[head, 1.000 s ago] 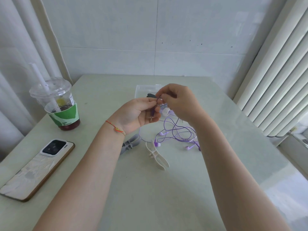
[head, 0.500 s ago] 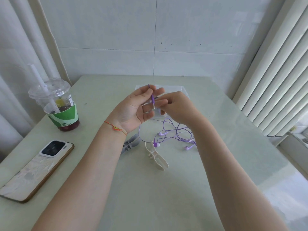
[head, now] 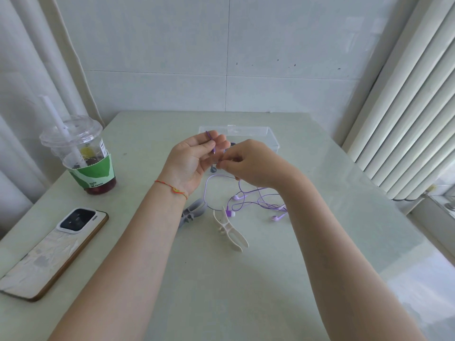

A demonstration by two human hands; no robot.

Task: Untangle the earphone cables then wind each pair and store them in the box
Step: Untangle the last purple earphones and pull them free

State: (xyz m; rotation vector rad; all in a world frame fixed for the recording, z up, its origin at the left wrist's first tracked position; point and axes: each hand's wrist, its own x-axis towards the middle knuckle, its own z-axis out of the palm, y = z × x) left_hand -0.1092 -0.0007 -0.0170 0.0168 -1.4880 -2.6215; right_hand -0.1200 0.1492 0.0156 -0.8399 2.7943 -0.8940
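A: Earphones (head: 256, 201) in purple are lying mostly on the table (head: 246, 279), just in front of the clear box (head: 261, 134), with one strand rising to the hands.

B: Why is the left hand (head: 194, 159) staying raised like that?

A: It is pinching the plug end (head: 211, 141) between thumb and fingertips, palm up, probably anchoring the start of a coil. The right hand (head: 248, 163), fingers curled, is nipping the cable (head: 209, 185) just beside it, likely feeding slack.

B: And the two winder clips (head: 231, 228)?

A: Both are waiting untouched near the wrists (the grey one half hidden).

B: Anything differing from half a second ago?

A: The right hand is sitting lower and further out, drawing a longer loop of cable clear of the tangle.
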